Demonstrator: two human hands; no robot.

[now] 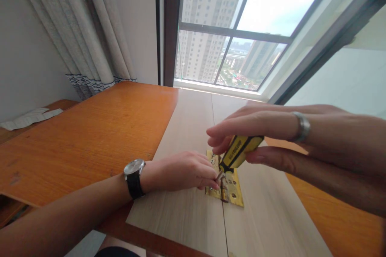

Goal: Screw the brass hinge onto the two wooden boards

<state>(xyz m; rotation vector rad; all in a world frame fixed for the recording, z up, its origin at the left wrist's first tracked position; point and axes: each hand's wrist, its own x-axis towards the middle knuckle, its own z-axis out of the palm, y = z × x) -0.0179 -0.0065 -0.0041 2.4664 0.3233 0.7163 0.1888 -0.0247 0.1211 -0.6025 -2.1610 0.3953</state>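
Note:
A brass-coloured hinge (238,194) lies across the seam between two pale wooden boards (187,217). Tilted over it is a screwdriver (237,152) with a yellow and black handle, its shaft pointing down and left to the hinge's left leaf. My right hand (271,128), a ring on one finger, grips the handle between thumb and fingers. My left hand (188,172) rests on the left board, its fingers closed in a pinch by the screwdriver's tip. Those fingertips cover whatever is between them. Screw holes show in the hinge's right leaf.
The boards lie on an orange-brown wooden table (120,120). Beyond its far edge is a large window (232,32); a grey curtain (81,24) hangs at the left. White strips (30,118) lie on a lower surface at far left. A wristwatch (134,176) is on my left wrist.

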